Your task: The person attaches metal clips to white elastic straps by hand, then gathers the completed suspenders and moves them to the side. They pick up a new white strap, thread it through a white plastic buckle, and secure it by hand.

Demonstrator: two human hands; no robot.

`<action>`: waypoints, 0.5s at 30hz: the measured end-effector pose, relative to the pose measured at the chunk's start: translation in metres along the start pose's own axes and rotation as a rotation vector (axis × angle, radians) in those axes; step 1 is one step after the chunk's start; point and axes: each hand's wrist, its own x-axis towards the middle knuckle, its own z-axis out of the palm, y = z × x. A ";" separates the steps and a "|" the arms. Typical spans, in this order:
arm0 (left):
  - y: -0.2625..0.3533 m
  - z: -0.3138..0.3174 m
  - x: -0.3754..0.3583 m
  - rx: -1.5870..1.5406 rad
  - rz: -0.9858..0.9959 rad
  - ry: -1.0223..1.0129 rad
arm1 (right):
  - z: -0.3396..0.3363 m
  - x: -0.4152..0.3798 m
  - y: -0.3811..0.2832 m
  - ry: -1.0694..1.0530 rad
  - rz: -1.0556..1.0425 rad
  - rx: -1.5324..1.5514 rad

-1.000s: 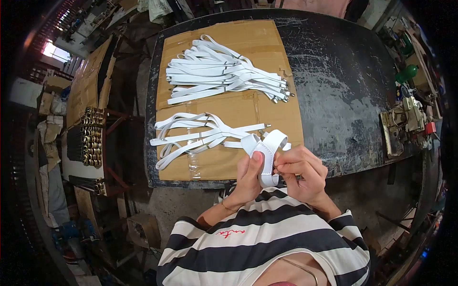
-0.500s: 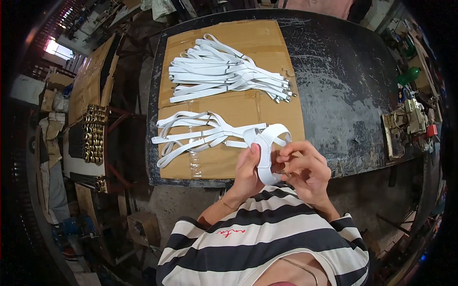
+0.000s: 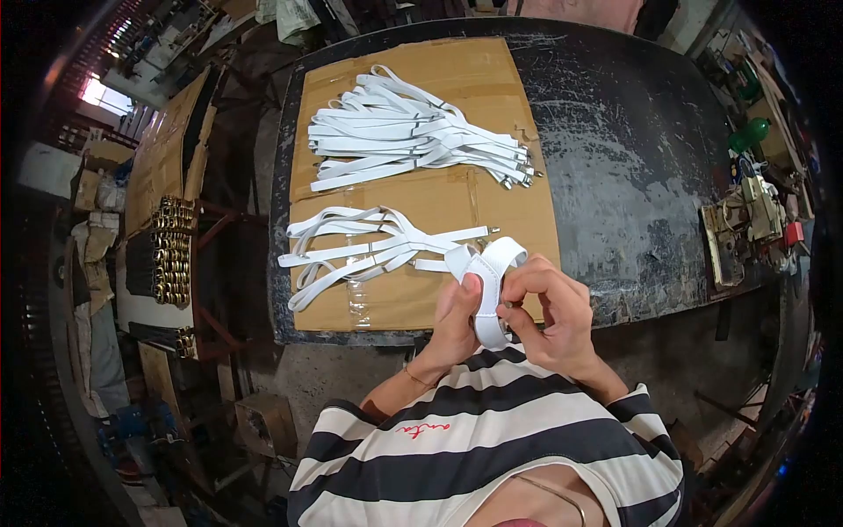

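Observation:
My left hand (image 3: 453,318) grips a pair of white elastic suspenders (image 3: 488,294), its thumb pressing on the stitched joining patch where the straps meet. One strap curls in a loop above and below that patch. My right hand (image 3: 553,314) is closed in a pinch at the right side of the loop, with a small metal piece at its fingertips, too small to make out fully. Just beyond my hands, more white suspenders (image 3: 386,246) lie spread on a cardboard sheet (image 3: 421,307), with metal clips at their right ends.
A thick pile of white suspenders (image 3: 413,132) lies farther back on the cardboard. The dark scratched table (image 3: 615,176) extends to the right, with a metal device (image 3: 755,215) and a green bottle (image 3: 749,133) beyond it. Rows of brass-coloured hardware (image 3: 173,250) sit on a left-hand bench.
My right hand has closed from loosely spread fingers to a tighter pinch beside the strap. The held suspenders have shifted slightly downward, while my left hand keeps its grip.

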 end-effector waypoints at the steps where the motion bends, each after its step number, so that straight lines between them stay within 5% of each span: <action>1: 0.002 0.003 0.000 0.021 0.018 0.028 | 0.002 -0.001 0.003 0.017 0.014 0.039; 8: 0.002 0.017 -0.001 -0.131 -0.022 0.118 | 0.016 0.002 0.007 0.129 -0.030 0.039; 11: -0.004 0.005 0.000 -0.176 -0.057 0.069 | 0.017 0.009 0.004 0.280 0.067 0.105; 13: -0.003 -0.001 0.000 -0.390 -0.052 -0.070 | 0.011 0.009 0.003 0.257 0.214 0.436; 15: -0.002 0.003 -0.003 -0.347 -0.088 0.023 | 0.006 0.011 0.004 0.233 0.184 0.337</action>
